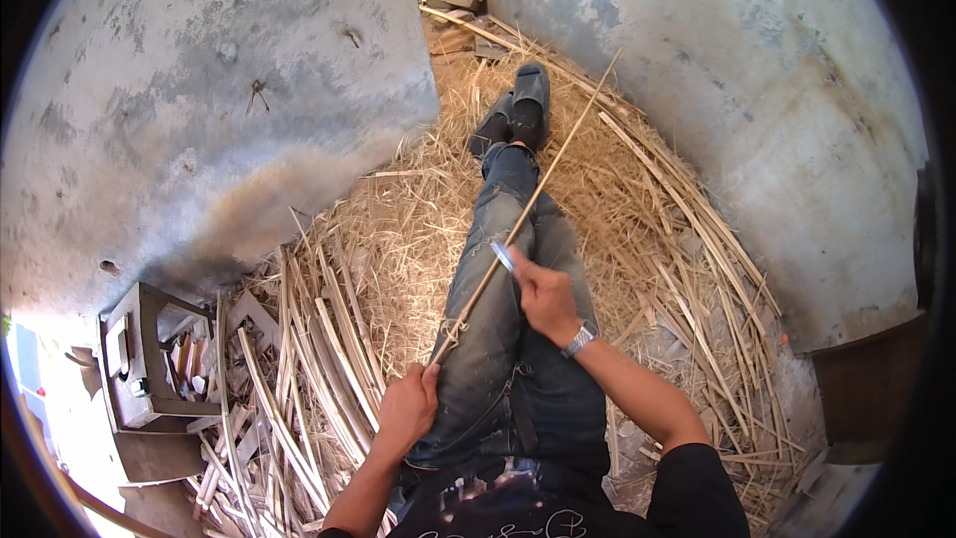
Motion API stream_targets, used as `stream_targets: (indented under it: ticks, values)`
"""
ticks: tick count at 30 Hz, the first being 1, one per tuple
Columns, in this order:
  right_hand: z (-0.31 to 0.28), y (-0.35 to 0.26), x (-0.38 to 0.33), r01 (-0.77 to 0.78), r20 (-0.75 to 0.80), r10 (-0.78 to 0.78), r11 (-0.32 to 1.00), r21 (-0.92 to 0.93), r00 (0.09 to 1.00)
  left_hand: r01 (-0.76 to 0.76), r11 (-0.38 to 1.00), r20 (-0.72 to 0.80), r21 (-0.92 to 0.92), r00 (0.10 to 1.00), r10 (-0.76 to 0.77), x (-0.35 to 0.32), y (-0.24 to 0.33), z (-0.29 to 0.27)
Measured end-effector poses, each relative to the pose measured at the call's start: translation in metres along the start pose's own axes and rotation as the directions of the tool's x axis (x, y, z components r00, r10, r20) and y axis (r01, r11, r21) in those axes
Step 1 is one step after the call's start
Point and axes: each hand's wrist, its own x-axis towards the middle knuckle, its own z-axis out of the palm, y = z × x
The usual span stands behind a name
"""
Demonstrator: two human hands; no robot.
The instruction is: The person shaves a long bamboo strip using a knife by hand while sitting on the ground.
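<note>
A long thin wooden stick (563, 151) runs slantwise over my outstretched legs, its far tip near the right wall. My left hand (406, 406) is closed round its near end, beside my left thigh. My right hand (548, 297), with a watch (580, 339) on the wrist, is closed on a knife whose handle is hidden in the fist. The short, bright knife blade (503, 256) lies against or just over the stick, about midway along it; contact cannot be made out. Curled shavings (454, 329) hang on the stick just ahead of my left hand.
Straw-like shavings (398, 229) cover the floor around my legs. Loose wooden strips (319, 359) are heaped at the left, and more long strips (687, 204) curve along the right wall (737, 90). An open metal frame (149, 359) with scraps inside stands at far left.
</note>
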Motion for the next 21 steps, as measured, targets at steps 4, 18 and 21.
stream_targets:
  ticks: [4, 18, 21]
  values:
    - [0.015, -0.035, -0.037, 0.052, 0.271, -0.077, 0.994, 0.097, 0.96, -0.001, 1.0, 0.014, -0.029, 1.0, 0.001, 0.008, 0.011, -0.003]
    - [-0.015, -0.013, 0.019, -0.238, 0.021, 0.238, 0.971, 0.016, 0.971, -0.05, 0.984, 0.045, -0.173, 0.997, 0.059, 0.015, -0.007, -0.003]
    - [0.015, -0.032, -0.026, 0.078, 0.032, -0.075, 0.987, -0.14, 0.997, -0.043, 0.965, 0.104, -0.259, 0.992, 0.072, 0.02, 0.004, 0.002]
